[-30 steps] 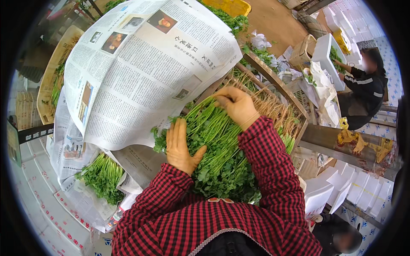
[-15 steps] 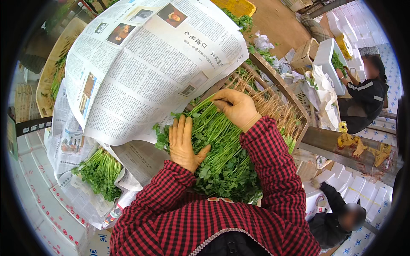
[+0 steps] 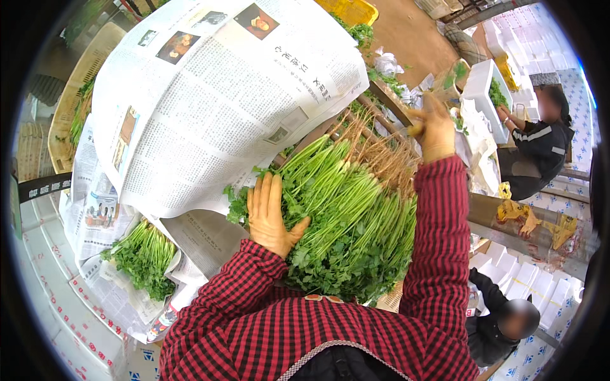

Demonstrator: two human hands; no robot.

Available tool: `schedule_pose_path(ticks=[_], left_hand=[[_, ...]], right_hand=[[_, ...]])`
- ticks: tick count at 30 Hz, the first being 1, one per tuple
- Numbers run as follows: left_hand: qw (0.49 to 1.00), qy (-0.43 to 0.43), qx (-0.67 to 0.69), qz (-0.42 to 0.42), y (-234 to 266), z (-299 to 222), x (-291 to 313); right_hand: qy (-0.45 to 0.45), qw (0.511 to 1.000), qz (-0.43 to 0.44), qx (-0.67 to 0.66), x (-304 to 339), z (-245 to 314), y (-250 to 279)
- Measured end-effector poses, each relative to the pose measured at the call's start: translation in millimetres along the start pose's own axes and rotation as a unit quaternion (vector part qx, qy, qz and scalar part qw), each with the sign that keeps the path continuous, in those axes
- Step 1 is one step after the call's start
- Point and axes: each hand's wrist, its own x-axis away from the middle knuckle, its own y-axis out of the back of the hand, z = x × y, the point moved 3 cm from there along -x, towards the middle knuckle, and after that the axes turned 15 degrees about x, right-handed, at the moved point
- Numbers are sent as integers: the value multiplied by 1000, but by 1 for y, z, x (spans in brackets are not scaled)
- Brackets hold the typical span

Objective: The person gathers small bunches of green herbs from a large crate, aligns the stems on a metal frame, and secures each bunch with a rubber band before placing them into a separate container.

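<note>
A wide bundle of coriander (image 3: 356,222) lies in front of me, leafy tops toward me and pale brown roots (image 3: 381,152) toward the far right. On its left side my left hand (image 3: 268,216) rests flat, fingers extended and thumb apart, touching the leaves. My right hand (image 3: 436,132) is raised just beyond the roots at the right, its fingers smeared by motion. Beyond that hand a loose green sprig (image 3: 455,74) shows blurred; whether it touches the fingers I cannot tell. A large newspaper sheet (image 3: 210,120) arches over the area left of and behind the bundle.
Another coriander bunch (image 3: 143,257) lies on newspaper at the left, near white foam boxes (image 3: 60,286). A yellowish basket (image 3: 60,136) stands far left. At the right, one person handles greens in a white foam box (image 3: 486,95); another person (image 3: 502,324) is lower right.
My right hand has left the coriander's left tops and swung right and away past the roots. A blurred sprig now shows beyond it. My left hand stays on the leaves.
</note>
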Motion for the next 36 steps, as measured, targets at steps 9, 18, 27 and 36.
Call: schedule_pose_path(ticks=[9,18,27,36], left_hand=[[1000,14,26,-7,0,-3,-3],[990,60,121,34,16,-4,-10],[973,105,203,-33,33,13,-28],[974,83,183,-106,22,22,-30]], right_hand=[[224,710,283,605,140,-4,-141],[367,799,222,421,155,-23,-123],[238,741,271,566,165,-12,-136],[161,807,252,509,162,-20,-145]])
